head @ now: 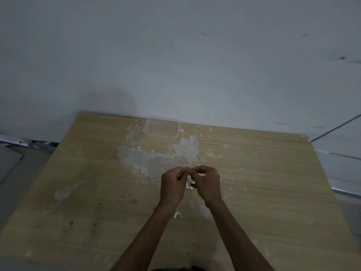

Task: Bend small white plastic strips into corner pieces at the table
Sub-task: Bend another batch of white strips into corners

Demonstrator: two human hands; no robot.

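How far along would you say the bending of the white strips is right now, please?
Early, it seems. Done: one bent white piece lies on the table between the forearms. In hand: the left hand and right hand pinch one small white strip between them. Left: the large pile of strips beyond the hands looks unworked, though it is too blurred to be sure.

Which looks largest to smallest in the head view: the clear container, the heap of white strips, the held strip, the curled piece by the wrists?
1. heap of white strips
2. clear container, though farther off
3. held strip and curled piece: alike, strip partly hidden, so unranked
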